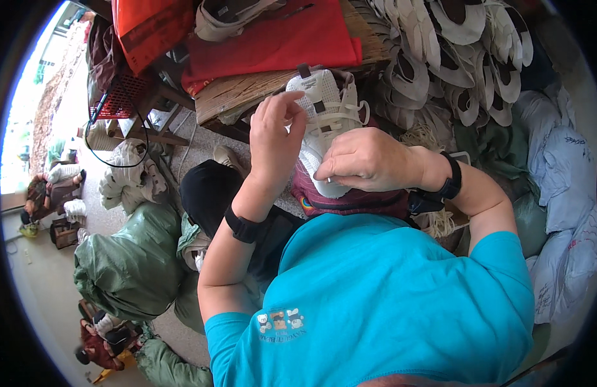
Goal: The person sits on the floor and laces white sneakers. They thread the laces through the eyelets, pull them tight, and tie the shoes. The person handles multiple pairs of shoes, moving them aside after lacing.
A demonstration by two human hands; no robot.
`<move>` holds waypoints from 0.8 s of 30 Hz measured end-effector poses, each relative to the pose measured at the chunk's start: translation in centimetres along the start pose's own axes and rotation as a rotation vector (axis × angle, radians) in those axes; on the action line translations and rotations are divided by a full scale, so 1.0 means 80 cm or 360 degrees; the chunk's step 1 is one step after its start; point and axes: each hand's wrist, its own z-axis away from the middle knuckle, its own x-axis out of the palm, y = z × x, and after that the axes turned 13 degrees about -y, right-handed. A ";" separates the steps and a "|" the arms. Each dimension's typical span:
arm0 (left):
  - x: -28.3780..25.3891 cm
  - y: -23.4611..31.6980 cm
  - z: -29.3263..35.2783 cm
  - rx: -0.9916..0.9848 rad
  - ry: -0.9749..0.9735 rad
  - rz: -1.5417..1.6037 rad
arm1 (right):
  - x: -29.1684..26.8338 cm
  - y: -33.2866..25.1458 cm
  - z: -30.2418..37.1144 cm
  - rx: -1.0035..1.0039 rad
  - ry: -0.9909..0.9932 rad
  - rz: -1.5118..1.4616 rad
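A white shoe upper [324, 122] with cream laces [337, 115] rests on my lap, its tongue toward the wooden table. My left hand [276, 129] is raised at its left side, with a gap between the bent fingers and thumb and nothing visible between them. Over the lower right of the upper, my right hand [369, 160] is closed in a pinch. A tiny pale tip shows below its fingers; what it belongs to is hidden in the hand.
Ahead stands a wooden table [240, 97] covered with red cloth [273, 48], with another shoe upper [231, 19] on it. Many pale uppers [466, 64] hang at the right. White sacks [563, 174] line the right side; a green sack [131, 258] lies left. Other people [50, 193] sit farther left.
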 end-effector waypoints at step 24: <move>0.035 -0.007 -0.019 0.0134 0.0075 -0.0412 | -0.031 0.085 -0.007 0.0680 0.0300 0.0590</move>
